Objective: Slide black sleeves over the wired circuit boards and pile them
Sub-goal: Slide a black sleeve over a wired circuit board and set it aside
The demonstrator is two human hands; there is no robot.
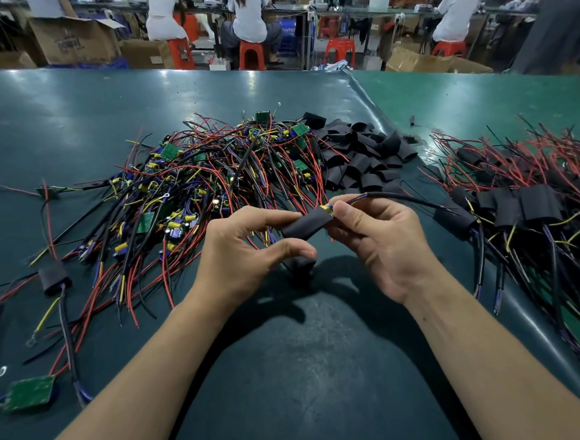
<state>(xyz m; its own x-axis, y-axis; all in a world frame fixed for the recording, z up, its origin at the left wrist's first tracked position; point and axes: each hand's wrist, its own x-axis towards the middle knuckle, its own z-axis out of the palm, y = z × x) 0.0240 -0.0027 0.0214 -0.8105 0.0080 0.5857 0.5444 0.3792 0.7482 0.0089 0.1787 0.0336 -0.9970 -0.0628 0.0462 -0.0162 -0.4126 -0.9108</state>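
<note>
the black sleeve [305,225] was pinched by the left hand [249,253], the board's wires [383,198] by the right hand [379,244]; a snagged component could have jammed it.

the heap of unsleeved wired circuit boards [216,170] lies on the table mat [309,373], behind and left of both hands. just to its right, touching it, lies the pile of empty sleeves [363,156]. well to the right lies the pile of sleeved boards [527,199]. the left hand [249,253] and right hand [382,240] meet in front of the heap, with one sleeve [308,226] between them. a lone sleeved board [53,276] lies at the left, a bare board [29,392] nearer, at the left edge.
</note>
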